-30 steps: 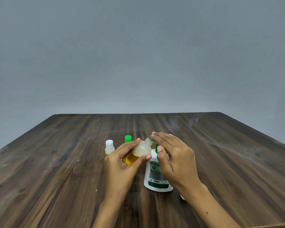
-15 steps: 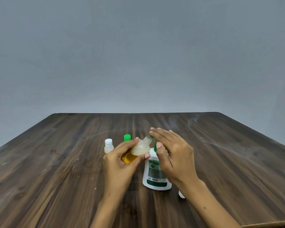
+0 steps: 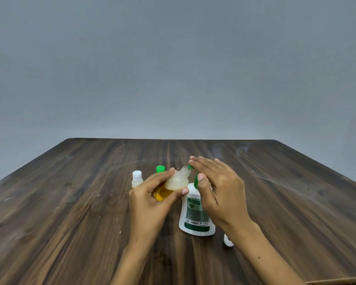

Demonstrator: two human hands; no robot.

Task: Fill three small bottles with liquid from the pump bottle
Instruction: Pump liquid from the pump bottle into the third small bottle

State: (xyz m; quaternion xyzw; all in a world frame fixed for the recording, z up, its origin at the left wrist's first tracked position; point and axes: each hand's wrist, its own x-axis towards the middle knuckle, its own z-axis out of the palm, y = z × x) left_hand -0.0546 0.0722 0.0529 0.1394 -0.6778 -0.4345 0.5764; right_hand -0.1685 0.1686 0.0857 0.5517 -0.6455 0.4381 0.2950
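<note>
left hand [image 3: 150, 199]: thumb and fingers curled round the open small bottle [image 3: 174, 187], holding it off the table, tilted with its neck up and to the right
open small bottle: clear plastic, no cap, threaded neck right at the green spout tip [image 3: 190, 167]; amber liquid in the lower part, pale foam above it
right hand [image 3: 218, 189]: fingers straight and together, laid flat over the pump head; thumb against the green pump collar [image 3: 196, 180]; not curled round anything
pump bottle [image 3: 194, 215]: white body, upright on the table, just right of the left hand and under the right palm
label: white and green panel with a round green logo, grey small print, dark green band at the base; a barcode-like strip low down; text too small and blurred to read, brand not legible
white-capped bottle [image 3: 137, 179]: small, clear, capped, upright, just behind and left of the left hand; pale contents
green cap [image 3: 160, 169]: top of another small bottle, behind the left hand; its body is hidden
small white item [image 3: 228, 241]: on the table by the right wrist, mostly hidden; cannot tell what it is
table [image 3: 70, 212]: dark wood grain, faint smears at the right
backdrop [image 3: 173, 68]: plain grey wall
</note>
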